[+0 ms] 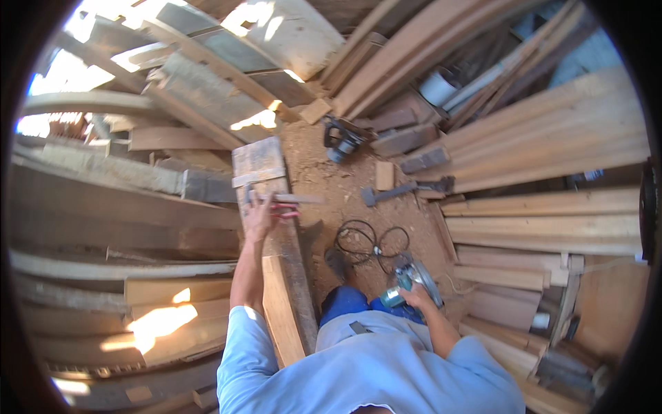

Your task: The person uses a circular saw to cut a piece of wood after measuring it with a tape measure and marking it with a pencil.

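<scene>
My right hand (pixel 416 298) is closed around the handle of a green circular saw (pixel 393 297), held low by my right leg. The saw's round metal guard shows just beyond the hand. Over a narrow wooden bench (pixel 261 162) my left hand (pixel 256 219) reaches out with its fingers stretched. Beside its fingers lie a thin pale strip (pixel 293 198) and a tool with red handles (pixel 284 210); whether the fingertips touch them I cannot tell. A thick wooden beam (pixel 279 303) lies along the bench next to my left forearm.
A black cable (pixel 355 238) lies coiled on the sawdust-covered floor (pixel 310 162). Farther off are another power tool (pixel 341 141), a small wood block (pixel 384 176) and a dark hammer-like tool (pixel 393 193). Stacked boards (pixel 552 131) line the right; more planks (pixel 124 207) fill the left.
</scene>
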Available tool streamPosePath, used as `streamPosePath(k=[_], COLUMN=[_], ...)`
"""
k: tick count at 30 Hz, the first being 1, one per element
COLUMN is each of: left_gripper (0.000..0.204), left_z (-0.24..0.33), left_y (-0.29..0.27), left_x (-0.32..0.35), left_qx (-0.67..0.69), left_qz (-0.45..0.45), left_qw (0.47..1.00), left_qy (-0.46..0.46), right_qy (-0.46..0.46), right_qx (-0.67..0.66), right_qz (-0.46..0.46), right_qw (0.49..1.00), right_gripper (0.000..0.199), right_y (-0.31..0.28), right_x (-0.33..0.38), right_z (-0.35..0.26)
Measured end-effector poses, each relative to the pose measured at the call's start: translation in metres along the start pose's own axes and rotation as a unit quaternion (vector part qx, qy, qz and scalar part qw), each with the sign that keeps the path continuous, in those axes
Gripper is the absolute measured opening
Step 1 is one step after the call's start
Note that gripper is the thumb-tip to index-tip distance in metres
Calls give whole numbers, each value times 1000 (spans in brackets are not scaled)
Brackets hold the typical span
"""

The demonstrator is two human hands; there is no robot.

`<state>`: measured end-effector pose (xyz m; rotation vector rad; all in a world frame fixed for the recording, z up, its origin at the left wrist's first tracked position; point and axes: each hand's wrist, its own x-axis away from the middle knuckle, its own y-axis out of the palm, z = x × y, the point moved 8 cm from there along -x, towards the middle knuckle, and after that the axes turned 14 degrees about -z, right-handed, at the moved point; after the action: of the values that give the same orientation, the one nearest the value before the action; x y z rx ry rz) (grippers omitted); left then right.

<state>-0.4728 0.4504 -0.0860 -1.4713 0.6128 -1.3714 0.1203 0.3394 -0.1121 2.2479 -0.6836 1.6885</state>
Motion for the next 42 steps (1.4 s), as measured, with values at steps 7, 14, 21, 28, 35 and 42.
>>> streamPosePath(k=[7,14,21,28,35,42], left_gripper=[100,94,75,100,81,19], left_z=[6,49,173,319,358,363], left_y=[-4,-25,75,163,173,171], left_x=[-20,10,72,182,171,154], left_qx=[94,61,432,615,828,886], left_qz=[-98,23,-129,-413,-285,-133], left_qw=[984,995,887,671,477,434], left_qy=[-117,-79,105,9,-68,-93], right_qy=[13,0,-21,-95,-259,-315], right_qx=[60,80,75,22,51,64], right_qz=[48,42,41,37,36,-37], right_qw=[997,996,996,995,964,946], right_gripper=[78,74,80,80,57,64], right_y=[-9,-3,-8,-14,0,-8], right_x=[7,-8,-17,-3,10,6], right_z=[3,3,-16,-75,-125,-123])
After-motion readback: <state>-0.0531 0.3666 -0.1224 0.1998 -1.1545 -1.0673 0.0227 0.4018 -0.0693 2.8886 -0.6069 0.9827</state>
